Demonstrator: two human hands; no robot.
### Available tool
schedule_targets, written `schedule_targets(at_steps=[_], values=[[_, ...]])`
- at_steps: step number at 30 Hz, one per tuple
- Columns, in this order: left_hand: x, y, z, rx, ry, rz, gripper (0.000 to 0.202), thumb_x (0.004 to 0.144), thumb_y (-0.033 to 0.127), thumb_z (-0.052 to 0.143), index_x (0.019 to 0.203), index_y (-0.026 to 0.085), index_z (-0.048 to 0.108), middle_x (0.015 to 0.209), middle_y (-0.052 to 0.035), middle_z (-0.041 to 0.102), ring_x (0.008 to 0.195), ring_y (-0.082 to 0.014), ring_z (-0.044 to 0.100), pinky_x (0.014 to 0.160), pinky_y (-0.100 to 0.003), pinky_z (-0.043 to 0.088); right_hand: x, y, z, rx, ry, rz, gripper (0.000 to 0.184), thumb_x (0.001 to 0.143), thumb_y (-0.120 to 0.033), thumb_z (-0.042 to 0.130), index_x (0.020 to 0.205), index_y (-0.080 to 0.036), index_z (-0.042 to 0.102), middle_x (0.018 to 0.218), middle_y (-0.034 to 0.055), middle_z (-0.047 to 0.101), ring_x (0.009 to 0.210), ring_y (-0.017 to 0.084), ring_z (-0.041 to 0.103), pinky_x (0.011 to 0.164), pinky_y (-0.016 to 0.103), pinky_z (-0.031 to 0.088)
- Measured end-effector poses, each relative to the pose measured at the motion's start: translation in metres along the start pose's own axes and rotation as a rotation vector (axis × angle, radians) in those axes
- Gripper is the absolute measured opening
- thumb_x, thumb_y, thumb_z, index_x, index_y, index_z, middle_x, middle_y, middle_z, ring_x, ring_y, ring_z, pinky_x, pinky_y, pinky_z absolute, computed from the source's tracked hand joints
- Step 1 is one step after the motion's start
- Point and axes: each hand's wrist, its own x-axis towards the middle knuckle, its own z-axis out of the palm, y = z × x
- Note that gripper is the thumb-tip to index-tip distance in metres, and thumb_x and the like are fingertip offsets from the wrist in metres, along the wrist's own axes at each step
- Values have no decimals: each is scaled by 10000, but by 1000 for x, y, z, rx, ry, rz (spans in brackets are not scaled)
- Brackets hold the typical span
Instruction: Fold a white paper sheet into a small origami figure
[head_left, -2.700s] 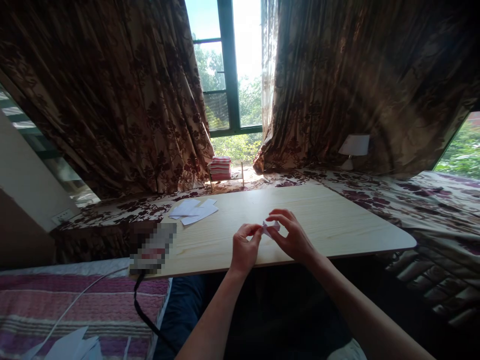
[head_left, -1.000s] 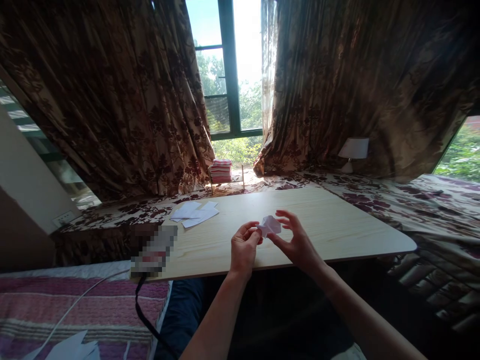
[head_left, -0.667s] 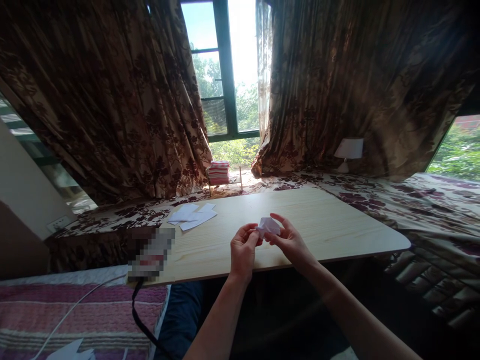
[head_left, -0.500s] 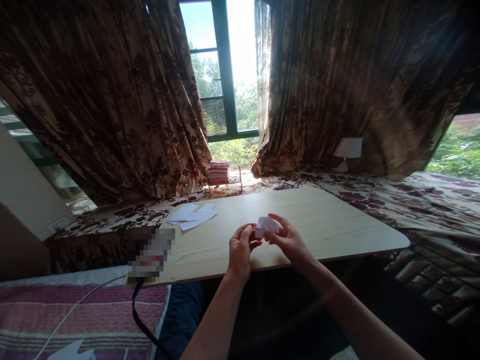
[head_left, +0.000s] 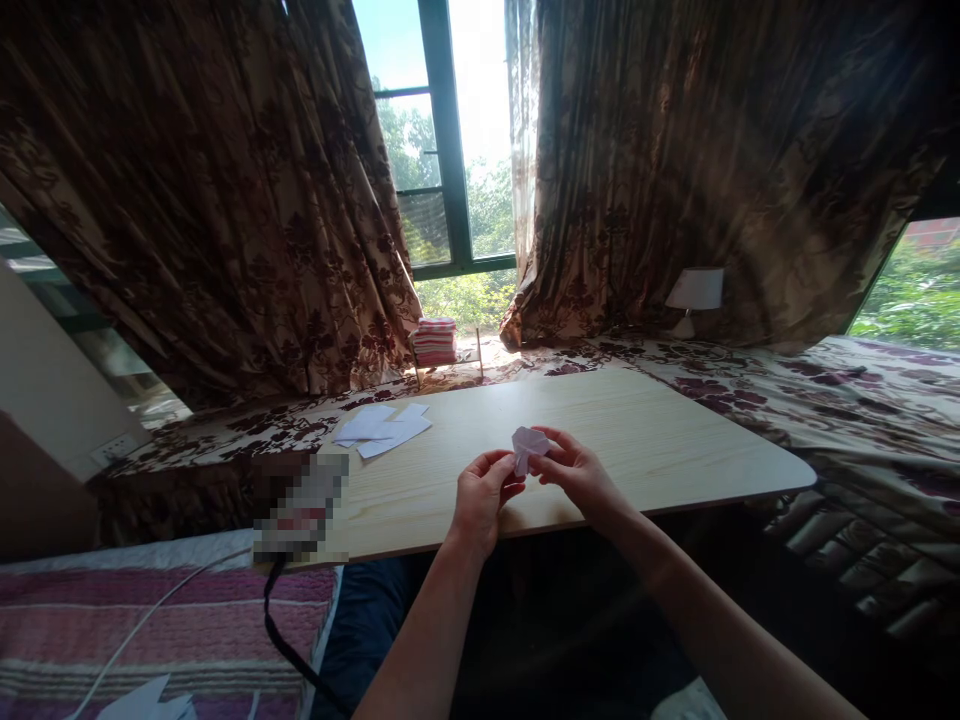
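Observation:
A small piece of folded white paper (head_left: 530, 446) is held up over the near part of the wooden table (head_left: 630, 430). My left hand (head_left: 484, 490) pinches its lower left side between thumb and fingers. From the right, my right hand (head_left: 577, 472) grips the paper's other edge, thumb in front and fingers partly behind it. Creases and several angled flaps show on the paper; its full shape is partly hidden by my fingers. Several flat white paper sheets (head_left: 384, 430) lie overlapping at the table's left side.
A blurred-out object (head_left: 304, 510) sits at the table's left corner, with a black strap (head_left: 274, 620) hanging down. More white paper (head_left: 146, 700) lies on the striped bedding (head_left: 187, 620). Folded striped cloths (head_left: 435, 342) and a lamp (head_left: 696, 290) stand by the curtains.
The folded paper has turned slightly in my fingers, and my right fingers have closed in nearer around it. The flat sheets stay where they were.

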Motion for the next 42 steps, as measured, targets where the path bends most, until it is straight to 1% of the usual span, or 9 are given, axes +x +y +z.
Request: schedule_targets(at_steps=[9, 13, 15, 18, 22, 26, 30, 36, 42], values=[[2, -6, 0, -52, 30, -9, 276, 536, 210, 810, 713, 121, 618, 645, -17, 648, 587, -107, 606, 605, -238, 511, -1, 3, -1, -29, -19, 3, 424, 655, -415, 710, 999, -181, 631, 785, 39, 695, 694, 177, 614, 585, 290, 466], [3, -7, 0, -66, 61, 12, 275, 540, 206, 808, 721, 126, 616, 647, -13, 648, 570, -105, 604, 612, -251, 518, -3, 1, -1, -75, -4, 18, 412, 728, -466, 629, 1022, -179, 618, 754, 29, 665, 696, 169, 606, 599, 296, 478], [3, -8, 0, -70, 80, 38, 266, 543, 201, 804, 709, 127, 610, 640, -3, 642, 568, -99, 601, 628, -250, 518, -5, 0, -1, -115, -2, 23, 372, 749, -475, 606, 960, -169, 632, 733, 27, 648, 700, 165, 597, 598, 288, 476], [4, -8, 1, -70, 99, 69, 264, 542, 200, 798, 704, 128, 603, 644, 4, 638, 571, -94, 600, 645, -250, 514, -5, 1, 0, -179, -11, 32, 336, 726, -468, 637, 852, -157, 645, 719, 30, 639, 686, 163, 582, 563, 268, 457], [4, -9, 2, -58, 111, 85, 257, 548, 207, 785, 706, 124, 600, 639, 6, 630, 564, -89, 588, 641, -249, 504, -5, 3, 3, -236, -21, 48, 337, 704, -473, 648, 808, -153, 652, 679, 21, 631, 644, 157, 573, 534, 254, 442], [4, -10, 1, -37, 115, 83, 253, 547, 220, 778, 698, 118, 602, 643, -6, 624, 584, -104, 585, 616, -256, 494, -4, 6, 3, -266, -45, 47, 350, 735, -493, 596, 723, -149, 654, 605, 12, 597, 593, 140, 553, 531, 245, 437], [4, -11, 0, -24, 124, 98, 247, 547, 224, 771, 696, 122, 602, 657, -4, 617, 600, -102, 573, 620, -259, 489, -5, 3, 4, -291, -25, 46, 422, 781, -536, 515, 647, -149, 618, 596, 21, 579, 583, 135, 537, 513, 238, 426], [5, -12, 0, 12, 116, 128, 246, 564, 239, 755, 711, 119, 598, 693, -12, 620, 606, -97, 567, 623, -254, 481, -7, -2, 10, -310, -3, 31, 313, 716, -457, 612, 653, -151, 616, 582, -3, 560, 572, 125, 517, 519, 238, 412], [8, -17, -4, 117, 110, 201, 237, 629, 281, 714, 745, 125, 579, 654, -3, 598, 600, -110, 565, 649, -284, 484, -4, 8, 7, -287, -26, 10, 253, 780, -380, 586, 702, -143, 626, 579, -16, 566, 561, 112, 530, 521, 239, 426]])
